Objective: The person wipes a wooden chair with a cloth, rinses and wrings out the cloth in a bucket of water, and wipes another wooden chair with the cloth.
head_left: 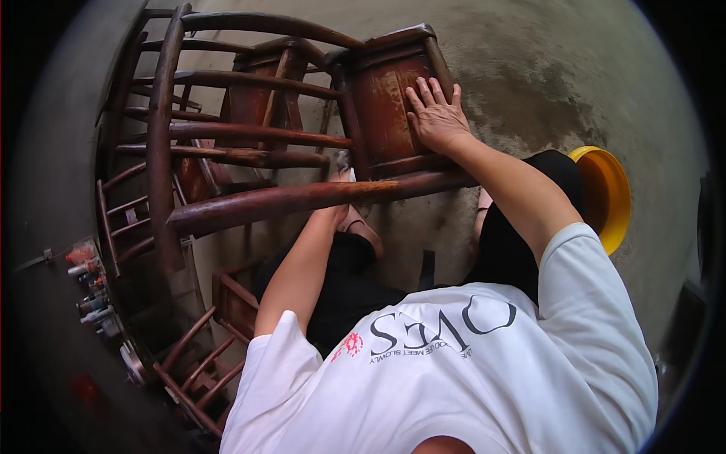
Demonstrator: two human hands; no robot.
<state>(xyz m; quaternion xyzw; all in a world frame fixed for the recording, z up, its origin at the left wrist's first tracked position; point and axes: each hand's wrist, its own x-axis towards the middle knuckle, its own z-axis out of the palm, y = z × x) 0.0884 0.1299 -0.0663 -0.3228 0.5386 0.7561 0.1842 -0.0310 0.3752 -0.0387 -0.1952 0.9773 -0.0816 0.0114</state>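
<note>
A dark reddish-brown wooden chair (280, 195), its varnish worn in places, is in front of me with its long posts and rails pointing left. My right hand (439, 119) lies flat with spread fingers on its scuffed seat panel (382, 102). Behind the thick lower rail is my left hand (338, 181), mostly hidden by the wood. A small grey-white thing (344, 160) shows just above it; whether the fingers grip it I cannot make out.
More wooden chairs (261, 94) stand behind and to the left, with another (204, 363) at lower left. A yellow bucket (618, 200) is beside my right knee. Several bottles and small items (94, 295) are at far left. Dark patches mark the concrete floor (522, 106).
</note>
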